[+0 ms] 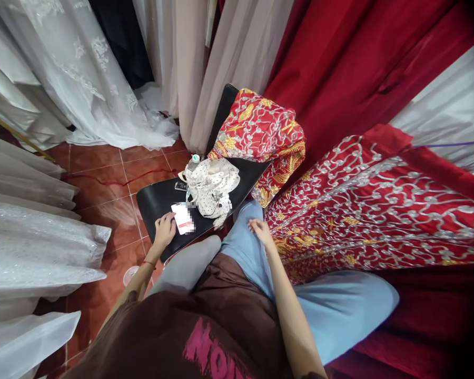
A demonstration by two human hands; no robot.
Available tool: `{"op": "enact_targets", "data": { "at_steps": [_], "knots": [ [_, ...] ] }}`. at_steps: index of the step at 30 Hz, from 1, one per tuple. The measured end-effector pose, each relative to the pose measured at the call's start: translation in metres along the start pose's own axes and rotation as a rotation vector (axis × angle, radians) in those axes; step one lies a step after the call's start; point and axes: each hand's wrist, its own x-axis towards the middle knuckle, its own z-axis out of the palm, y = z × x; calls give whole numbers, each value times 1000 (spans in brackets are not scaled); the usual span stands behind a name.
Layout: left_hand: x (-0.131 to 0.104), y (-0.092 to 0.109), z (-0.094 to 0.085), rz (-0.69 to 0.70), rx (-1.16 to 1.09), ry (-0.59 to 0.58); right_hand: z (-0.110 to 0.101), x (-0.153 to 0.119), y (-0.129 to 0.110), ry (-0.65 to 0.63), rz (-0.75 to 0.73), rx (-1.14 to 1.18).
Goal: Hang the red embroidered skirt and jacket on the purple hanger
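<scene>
On the black chair seat lies a phone-sized rectangle with a bright white and red face, partly pixelated. My left hand rests at its left edge, fingers outstretched and touching it, not wrapped round it. A cream dotted cloth bag sits crumpled just beyond. My right hand lies over my blue-clad leg, fingers loosely bent and slightly apart, with nothing visible in them. Close by on the right spreads a red cloth with silver and gold embroidery.
A bottle with a pale cap and a small dark device are beside the bag. More embroidered red cloth drapes over the chair back. White gowns and red drapes hang around. A red cord crosses the tiles.
</scene>
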Motion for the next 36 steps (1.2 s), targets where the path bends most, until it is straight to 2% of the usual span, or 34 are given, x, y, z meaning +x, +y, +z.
{"op": "enact_targets", "data": {
  "at_steps": [2,4,6,8,10,13,14,16,17,18,20,22,24,26,28,30,32,34,36],
  "knots": [
    [6,4,-11,-77,-43,130,-2,0,0,-19,1,-1],
    [16,15,-24,-105,-108,179,-7,0,-3,-43,-1,-7],
    [32,42,-34,-21,-211,100,-17,1,-8,-53,-12,-20],
    [52,87,-42,154,-358,-64,-34,3,-19,-39,-34,-44],
    [71,148,-50,359,-500,-222,-61,6,-36,-2,-65,-81],
    [93,259,-65,758,-570,-409,-120,10,-75,86,-121,-172],
    [99,298,-70,902,-558,-406,-144,10,-90,125,-138,-213],
    [112,372,-78,1116,-529,-318,-194,3,-122,212,-164,-296],
    [119,408,-80,1164,-525,-263,-219,-3,-137,257,-180,-358],
    [128,442,-79,1175,-539,-206,-242,-12,-151,305,-219,-529],
    [150,504,-67,1121,-615,-99,-283,-34,-174,468,-274,-797],
    [174,558,-45,1034,-726,-27,-314,-60,-189,700,-299,-991],
    [193,600,-18,945,-799,-12,-338,-88,-196,913,-281,-1124],
    [201,629,4,854,-775,-70,-360,-113,-197,1058,-241,-1208],
    [197,643,16,792,-704,-150,-383,-132,-192,1112,-203,-1236],
    [186,644,18,754,-618,-196,-406,-145,-183,1046,-165,-1193],
    [174,638,15,714,-526,-196,-425,-153,-173,901,-138,-1088],
    [169,631,11,686,-472,-180,-438,-159,-167,801,-154,-998],
    [174,627,11,708,-510,-178,-442,-166,-165,790,-193,-965]
  ]
}}
